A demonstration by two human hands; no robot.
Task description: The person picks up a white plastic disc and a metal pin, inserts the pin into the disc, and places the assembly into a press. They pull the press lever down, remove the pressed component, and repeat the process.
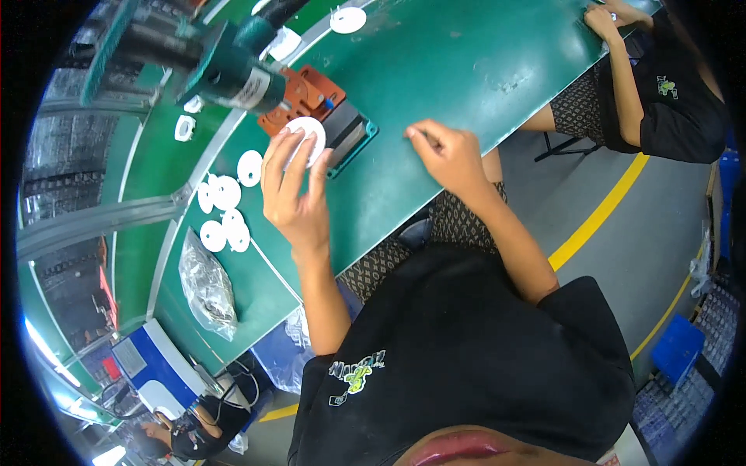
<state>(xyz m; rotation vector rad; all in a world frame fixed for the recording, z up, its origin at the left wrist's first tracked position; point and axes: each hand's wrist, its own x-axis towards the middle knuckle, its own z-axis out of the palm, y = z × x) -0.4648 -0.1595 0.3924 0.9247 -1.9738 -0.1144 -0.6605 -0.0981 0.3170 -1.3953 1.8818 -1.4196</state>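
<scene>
My left hand [298,190] has its fingers over a round white disc [312,133] and grips it by the edge. The disc is at the front of an orange-brown fixture [315,87] on a dark base [346,136], under the head of a dark green machine [241,81]. Off to the right, my right hand [454,159] hovers over the green table [435,70] with its fingers curled and thumb against forefinger. Whatever may be in that pinch is too small to make out. Several white discs [227,192] lie to the left of my left hand.
A clear plastic bag [206,286] lies on the table at the left. More white parts [348,20] are at the far side. A co-worker [660,93] sits at the right end. Another person [198,435] is at the lower left near a blue-and-white machine [155,369].
</scene>
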